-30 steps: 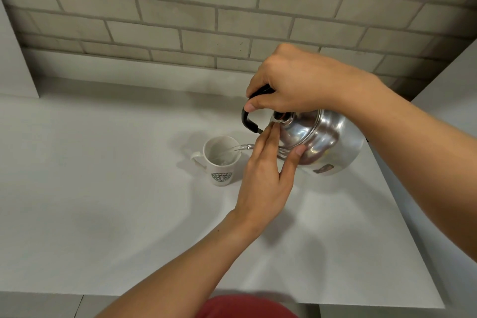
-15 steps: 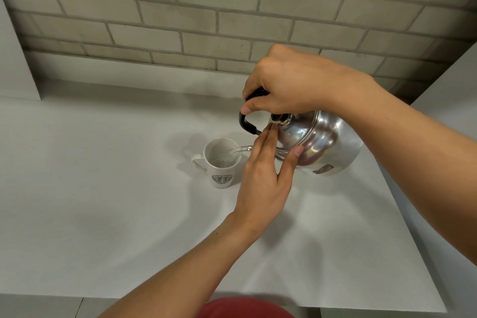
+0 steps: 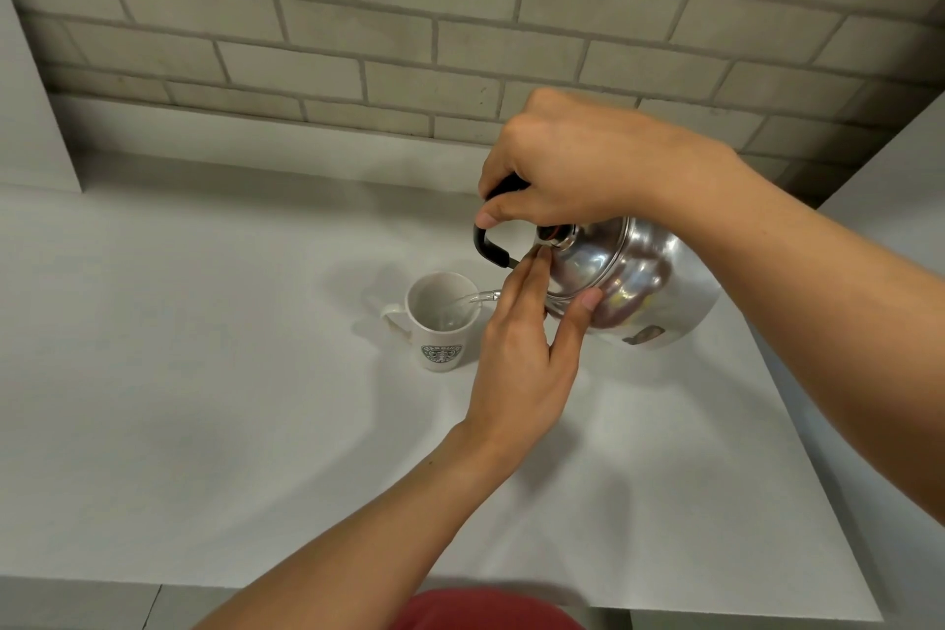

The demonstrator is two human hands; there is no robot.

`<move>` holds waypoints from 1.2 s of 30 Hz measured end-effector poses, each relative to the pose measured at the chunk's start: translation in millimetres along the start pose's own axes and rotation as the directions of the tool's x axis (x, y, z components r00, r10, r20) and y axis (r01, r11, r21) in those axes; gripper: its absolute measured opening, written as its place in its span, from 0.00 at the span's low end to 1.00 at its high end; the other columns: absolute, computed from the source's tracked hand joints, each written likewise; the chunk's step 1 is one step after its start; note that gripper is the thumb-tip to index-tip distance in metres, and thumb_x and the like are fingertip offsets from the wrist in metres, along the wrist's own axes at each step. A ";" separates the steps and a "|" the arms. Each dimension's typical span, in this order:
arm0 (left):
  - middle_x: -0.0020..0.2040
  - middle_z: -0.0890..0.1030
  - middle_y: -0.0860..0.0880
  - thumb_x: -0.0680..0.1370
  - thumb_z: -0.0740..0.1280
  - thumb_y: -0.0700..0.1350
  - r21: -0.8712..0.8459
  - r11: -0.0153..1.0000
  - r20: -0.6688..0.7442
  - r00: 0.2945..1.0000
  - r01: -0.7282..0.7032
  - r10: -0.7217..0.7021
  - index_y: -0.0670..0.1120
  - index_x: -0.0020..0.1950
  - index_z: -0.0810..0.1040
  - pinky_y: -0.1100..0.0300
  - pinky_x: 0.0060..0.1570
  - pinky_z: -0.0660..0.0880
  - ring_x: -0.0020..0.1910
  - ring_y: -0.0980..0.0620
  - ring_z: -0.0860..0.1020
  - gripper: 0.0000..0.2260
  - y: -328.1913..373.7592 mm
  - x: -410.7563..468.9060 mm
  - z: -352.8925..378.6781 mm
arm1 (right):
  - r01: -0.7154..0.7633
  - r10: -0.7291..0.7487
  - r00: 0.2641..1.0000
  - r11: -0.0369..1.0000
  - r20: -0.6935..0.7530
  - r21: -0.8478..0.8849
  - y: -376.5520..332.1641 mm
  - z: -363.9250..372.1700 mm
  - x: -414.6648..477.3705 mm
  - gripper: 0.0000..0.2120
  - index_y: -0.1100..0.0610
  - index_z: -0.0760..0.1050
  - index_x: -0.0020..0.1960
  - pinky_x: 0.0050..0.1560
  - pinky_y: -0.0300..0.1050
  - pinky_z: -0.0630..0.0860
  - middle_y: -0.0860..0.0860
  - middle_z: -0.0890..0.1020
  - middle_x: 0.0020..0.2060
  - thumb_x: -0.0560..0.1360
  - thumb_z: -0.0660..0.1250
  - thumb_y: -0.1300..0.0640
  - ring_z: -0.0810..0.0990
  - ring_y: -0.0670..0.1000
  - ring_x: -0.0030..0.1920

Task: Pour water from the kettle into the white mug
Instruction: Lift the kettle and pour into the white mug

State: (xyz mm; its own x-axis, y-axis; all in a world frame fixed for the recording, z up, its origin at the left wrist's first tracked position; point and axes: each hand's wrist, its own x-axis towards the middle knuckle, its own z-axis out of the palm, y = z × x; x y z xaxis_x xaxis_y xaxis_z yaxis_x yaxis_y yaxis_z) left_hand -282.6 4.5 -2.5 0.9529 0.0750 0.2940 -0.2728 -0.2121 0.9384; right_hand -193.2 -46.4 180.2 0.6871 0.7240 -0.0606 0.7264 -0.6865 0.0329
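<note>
Kettle (image 3: 634, 281), polished steel, is held above the counter (image 3: 204, 399) at about 3 o'clock from the white mug (image 3: 442, 322), tipped steeply toward it so the spout end hangs at the mug's rim. A thin clear stream of water (image 3: 473, 298) runs from the spout into the mug. The right hand (image 3: 567, 164) comes in from 2 o'clock, its grip clamped around the black handle (image 3: 488, 246) on top. The left hand (image 3: 526, 348) reaches up from 6 o'clock with fingers loosely spread, fingertips pressed against the lid (image 3: 578, 261) by its knob and the thumb on the kettle's body. The mug stands upright on the counter, handle pointing to 9 o'clock, a green round logo facing the camera. A grey brick wall (image 3: 409, 15) runs behind at 12 o'clock.
</note>
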 end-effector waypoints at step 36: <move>0.72 0.74 0.55 0.83 0.62 0.62 -0.065 0.998 -0.042 0.999 0.007 -0.010 0.49 0.79 0.69 0.51 0.66 0.78 0.72 0.63 0.71 0.27 -3.8 -1.2 -1.7 | 0.016 -0.014 0.999 0.997 0.037 -0.070 -8.7 -1.2 9.3 0.14 0.52 0.88 0.53 0.46 0.54 0.82 0.52 0.87 0.40 0.79 0.72 0.43 0.83 0.56 0.45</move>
State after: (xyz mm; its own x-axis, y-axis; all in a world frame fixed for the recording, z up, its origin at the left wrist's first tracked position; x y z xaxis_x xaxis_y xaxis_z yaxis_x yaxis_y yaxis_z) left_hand -282.9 6.9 -6.1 0.9492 0.1178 0.2918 -0.2739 -0.1475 0.9504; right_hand -193.1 -33.7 180.5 0.6758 0.7305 -0.0983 0.7370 -0.6682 0.1014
